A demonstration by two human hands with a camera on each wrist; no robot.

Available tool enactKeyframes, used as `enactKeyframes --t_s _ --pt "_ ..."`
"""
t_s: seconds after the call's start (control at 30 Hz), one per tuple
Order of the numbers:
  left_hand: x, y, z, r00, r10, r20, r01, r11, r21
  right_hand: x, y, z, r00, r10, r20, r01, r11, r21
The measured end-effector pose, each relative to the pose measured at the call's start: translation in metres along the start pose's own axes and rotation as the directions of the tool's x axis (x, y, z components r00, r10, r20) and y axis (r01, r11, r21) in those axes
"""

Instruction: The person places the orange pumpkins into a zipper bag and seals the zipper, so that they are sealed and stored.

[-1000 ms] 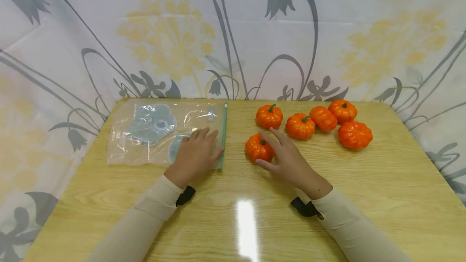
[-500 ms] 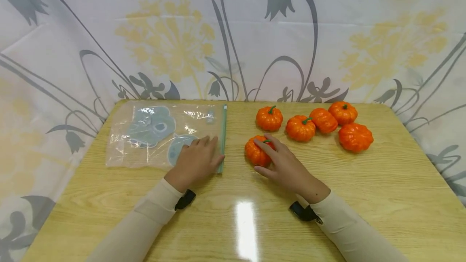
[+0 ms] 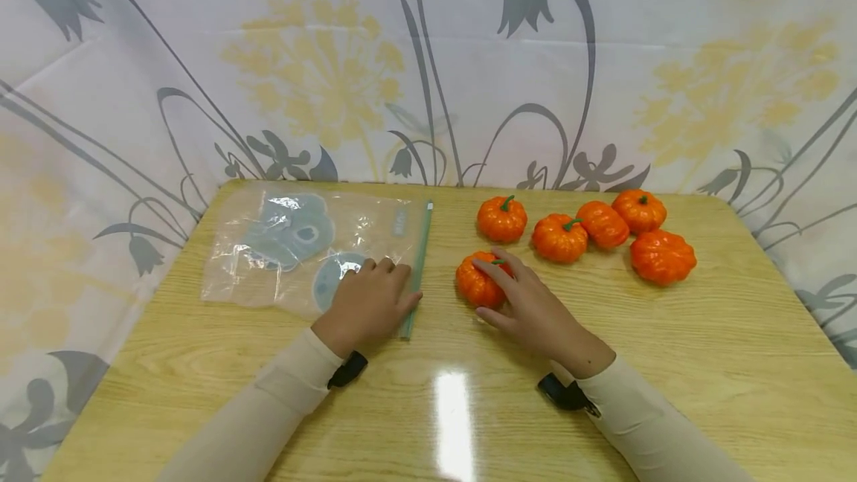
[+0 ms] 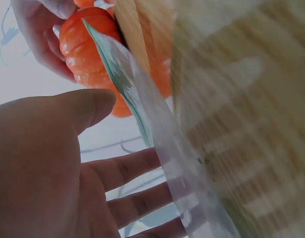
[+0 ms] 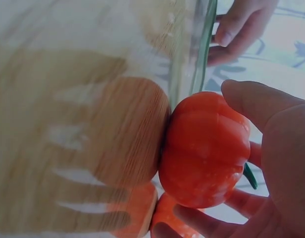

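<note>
Orange pumpkin (image 3: 474, 285) partly behind right hand (image 3: 535, 307).

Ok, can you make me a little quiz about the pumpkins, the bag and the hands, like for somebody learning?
1. How many orange pumpkins are on the table?
2. True or false: in the head view, the clear bag lies left of all the pumpkins.
3. What are the right hand's fingers around? A) the bag B) one pumpkin C) nothing

Key: 1. Six. 2. True. 3. B.

Head view forward-down over table (image 3: 375, 407), wrist views low, close, sharing one pumpkin (image 5: 202, 148)
</note>
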State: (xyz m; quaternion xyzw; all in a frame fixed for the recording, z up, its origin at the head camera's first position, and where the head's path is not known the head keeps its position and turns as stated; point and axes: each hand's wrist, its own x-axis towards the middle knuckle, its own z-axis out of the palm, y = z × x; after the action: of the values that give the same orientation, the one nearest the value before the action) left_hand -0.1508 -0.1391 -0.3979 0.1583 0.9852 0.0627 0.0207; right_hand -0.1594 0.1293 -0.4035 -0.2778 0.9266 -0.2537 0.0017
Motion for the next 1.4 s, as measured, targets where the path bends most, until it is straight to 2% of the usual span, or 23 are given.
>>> enactKeyframes --t_s 0.2,0.53,0.67,0.97,1.27,1.4 --pt "-0.004 0.007 -0.001 1.0 0.015 -0.024 -0.014 0.999 0.035 -0.001 -0.001 0.0 1.0 0.003 0.003 -0.003 1.0 -0.001" --pt "-0.004 0.011 0.001 0.998 -0.009 0.063 0.011 0.999 -0.03 -0.001 -0.004 0.0 1.0 -0.022 -0.012 0.022 0.999 -0.031" --pt "-0.003 0.01 0.003 0.995 0.007 0.098 0.0 0.998 -0.068 -0.002 -0.005 0.0 1.0 -0.023 -0.01 0.022 0.999 -0.037" --pt "-0.001 0.011 0.003 0.993 0.056 0.107 -0.042 0.991 -0.13 -0.001 -0.003 -0.001 1.0 -0.026 -0.007 0.025 0.997 -0.07" --pt "-0.001 0.016 0.0 0.978 0.098 0.185 -0.058 0.976 -0.21 -0.001 -0.002 -0.001 1.0 -0.024 0.0 0.024 0.998 -0.057" --pt "-0.003 0.019 -0.001 0.975 0.124 0.184 -0.083 0.973 -0.215 -0.001 -0.002 0.0 1.0 -0.027 -0.001 0.027 0.998 -0.057"
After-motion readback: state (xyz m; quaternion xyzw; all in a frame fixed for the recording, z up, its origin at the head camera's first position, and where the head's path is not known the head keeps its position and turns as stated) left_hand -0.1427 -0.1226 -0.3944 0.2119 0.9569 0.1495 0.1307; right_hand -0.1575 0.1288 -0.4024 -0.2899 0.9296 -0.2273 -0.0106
